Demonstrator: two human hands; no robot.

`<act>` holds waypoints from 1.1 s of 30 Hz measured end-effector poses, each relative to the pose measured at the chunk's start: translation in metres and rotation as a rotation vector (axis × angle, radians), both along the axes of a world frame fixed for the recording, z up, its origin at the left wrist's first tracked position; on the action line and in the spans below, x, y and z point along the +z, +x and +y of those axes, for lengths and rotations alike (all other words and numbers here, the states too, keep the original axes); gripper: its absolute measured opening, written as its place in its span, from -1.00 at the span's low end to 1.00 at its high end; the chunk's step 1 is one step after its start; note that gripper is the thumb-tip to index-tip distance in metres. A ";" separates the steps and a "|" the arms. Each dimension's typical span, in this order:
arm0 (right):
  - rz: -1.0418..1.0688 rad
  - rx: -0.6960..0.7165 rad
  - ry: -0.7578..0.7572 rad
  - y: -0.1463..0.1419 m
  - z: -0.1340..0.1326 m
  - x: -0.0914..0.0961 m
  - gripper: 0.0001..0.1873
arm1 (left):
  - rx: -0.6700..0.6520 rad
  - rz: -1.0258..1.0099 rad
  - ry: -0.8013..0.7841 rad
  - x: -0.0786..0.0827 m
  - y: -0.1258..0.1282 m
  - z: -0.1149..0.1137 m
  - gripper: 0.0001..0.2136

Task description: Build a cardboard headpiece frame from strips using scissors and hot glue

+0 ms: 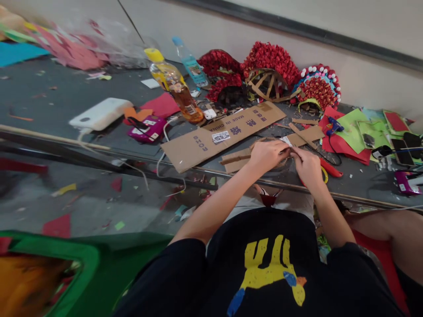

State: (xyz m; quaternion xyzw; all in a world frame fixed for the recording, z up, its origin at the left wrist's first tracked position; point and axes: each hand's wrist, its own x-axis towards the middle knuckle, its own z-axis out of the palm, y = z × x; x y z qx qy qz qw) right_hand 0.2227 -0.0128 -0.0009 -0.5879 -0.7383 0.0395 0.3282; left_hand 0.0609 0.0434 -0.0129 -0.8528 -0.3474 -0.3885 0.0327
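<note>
My left hand and my right hand meet over a small curved cardboard piece at the near edge of the grey table. Both hands are closed, pinching that piece between their fingers. A loose cardboard strip lies just left of my left hand. Red-handled scissors lie by my right wrist. A long flat cardboard sheet with printed text stretches to the left of my hands.
Red paper-flower crafts with a cardboard wheel stand at the back. Two bottles, a white box and a pink device sit left. Coloured paper, a blue glue gun and phones lie right. A green bin stands below left.
</note>
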 end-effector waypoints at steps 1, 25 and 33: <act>-0.002 -0.009 0.004 -0.001 -0.001 0.000 -0.65 | 0.026 -0.013 -0.013 0.001 0.001 -0.002 -0.77; 0.157 0.007 0.071 0.009 0.002 0.011 -0.76 | -0.064 -0.023 0.075 0.000 0.005 0.003 -0.73; 0.212 -0.051 0.049 -0.005 -0.001 0.004 -0.68 | 0.070 -0.099 0.071 -0.003 0.011 0.001 -0.76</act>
